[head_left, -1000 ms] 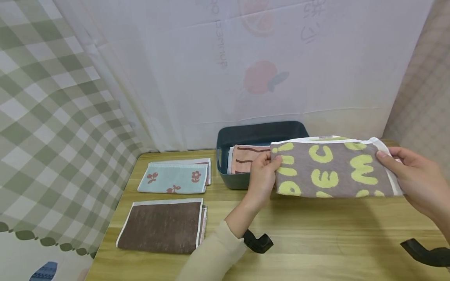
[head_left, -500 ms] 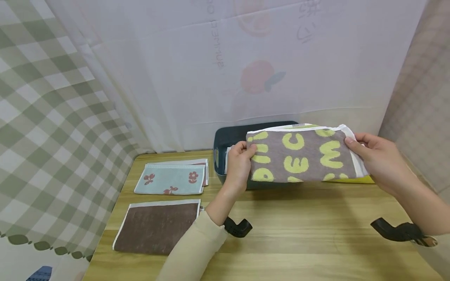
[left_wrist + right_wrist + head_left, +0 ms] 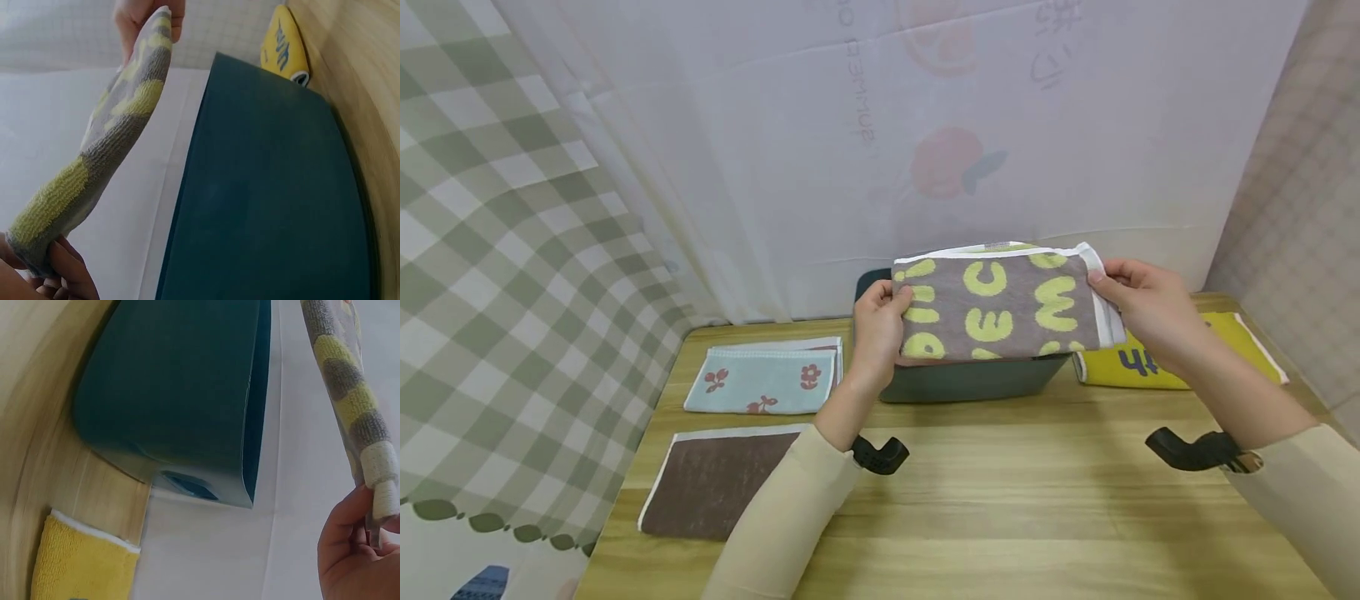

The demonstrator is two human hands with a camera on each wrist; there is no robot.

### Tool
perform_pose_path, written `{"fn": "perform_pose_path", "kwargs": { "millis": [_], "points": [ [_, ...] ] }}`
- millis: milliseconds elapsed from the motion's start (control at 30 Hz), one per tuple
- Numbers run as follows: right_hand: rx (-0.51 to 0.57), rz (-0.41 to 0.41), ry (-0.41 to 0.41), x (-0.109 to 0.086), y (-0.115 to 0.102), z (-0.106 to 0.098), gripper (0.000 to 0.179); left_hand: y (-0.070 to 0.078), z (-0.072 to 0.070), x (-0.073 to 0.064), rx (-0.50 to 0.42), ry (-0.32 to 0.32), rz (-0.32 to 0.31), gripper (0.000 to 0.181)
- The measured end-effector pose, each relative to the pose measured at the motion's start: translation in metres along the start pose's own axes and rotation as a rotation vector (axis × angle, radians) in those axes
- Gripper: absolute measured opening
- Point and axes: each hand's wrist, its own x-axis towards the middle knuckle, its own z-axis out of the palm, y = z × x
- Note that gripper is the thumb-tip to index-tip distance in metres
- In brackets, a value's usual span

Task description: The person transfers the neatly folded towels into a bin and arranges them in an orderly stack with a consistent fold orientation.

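Observation:
A folded grey towel (image 3: 1018,304) with yellow-green letters and white edging is stretched between both hands, above the dark teal bin (image 3: 973,382). My left hand (image 3: 877,333) pinches its left end, thumb on the front face. At the other end my right hand (image 3: 1153,304) grips the white-edged side between thumb and fingers. Both wrist views show the towel (image 3: 122,134) raised clear of the bin's rim, its fold seen edge-on. In the head view the towel covers most of the bin's opening, so its contents are largely hidden.
To the left lie a folded light-blue towel (image 3: 767,381) with red flowers and a folded brown towel (image 3: 718,483). A folded yellow towel (image 3: 1232,350) lies right of the bin, partly behind the right forearm. A white curtain (image 3: 760,167) hangs behind the wooden table (image 3: 1000,500).
Both hands have carried the grey towel leftward and up, from the bin's right side to over it. The yellow towel has come into view, and the striped pink towel in the bin is now mostly covered.

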Motion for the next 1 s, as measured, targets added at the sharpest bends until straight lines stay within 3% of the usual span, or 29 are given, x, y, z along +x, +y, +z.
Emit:
{"fn": "perform_pose_path", "kwargs": {
  "millis": [233, 467, 733, 1000],
  "points": [
    [-0.019, 0.010, -0.009, 0.019, 0.000, 0.013, 0.056, -0.004, -0.008, 0.012, 0.090, 0.032, 0.001, 0.016],
    [-0.089, 0.026, 0.014, 0.031, 0.000, 0.026, 0.059, -0.008, -0.015, 0.021, 0.191, 0.020, -0.053, 0.019],
    [-0.140, 0.054, 0.006, 0.037, -0.001, 0.039, 0.059, -0.016, -0.014, 0.025, 0.466, -0.014, -0.062, 0.037],
    [-0.282, 0.033, -0.027, 0.042, 0.000, 0.060, 0.051, -0.020, -0.013, 0.029, 0.684, -0.065, -0.069, 0.045]
  ]
}}
